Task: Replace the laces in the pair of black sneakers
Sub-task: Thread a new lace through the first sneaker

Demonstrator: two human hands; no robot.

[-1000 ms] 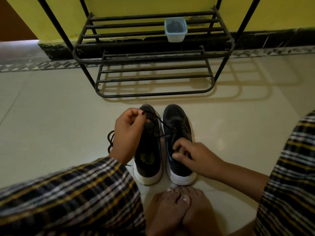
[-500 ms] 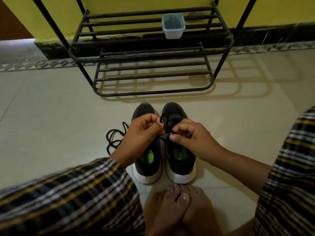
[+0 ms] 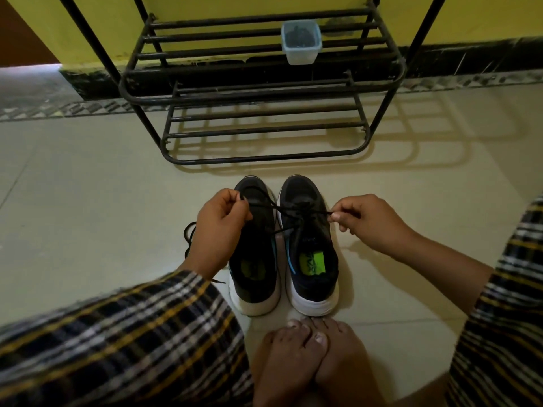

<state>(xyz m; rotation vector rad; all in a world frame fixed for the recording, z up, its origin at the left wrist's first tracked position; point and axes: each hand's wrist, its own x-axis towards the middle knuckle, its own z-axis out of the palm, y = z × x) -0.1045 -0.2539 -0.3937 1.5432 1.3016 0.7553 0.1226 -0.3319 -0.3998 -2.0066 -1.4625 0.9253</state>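
pulling a black lace (image 3: 296,211) taut across the right sneaker (image 3: 308,245), one end in each hand. left hand (image 3: 219,227) curled, thumb and forefinger pinching the lace end just above the left sneaker (image 3: 254,259); right hand (image 3: 363,221) likewise closed, fingertips (image 3: 335,216) nipping the other end just beyond that shoe's outer edge. between the two grips, lace running straight through the upper eyelets, crossing near the middle of the tongue. both sneakers standing side by side on the floor (image 3: 88,201), toes toward a metal rack (image 3: 258,92), heels close to bare feet (image 3: 305,356). behind the left wrist, a loose black lace (image 3: 189,233) lying in loops on the floor, likely a removed or spare one.

judging by this: mid-lacing or tightening on the right sneaker, left one looking unlaced and yet to be done. cannot tell whether a knot is forming or just a snugging pull. next move probably calls for even tension on both ends, then either crossing them for a knot or feeding tips into the next eyelets, keeping lengths equal so neither end runs short.
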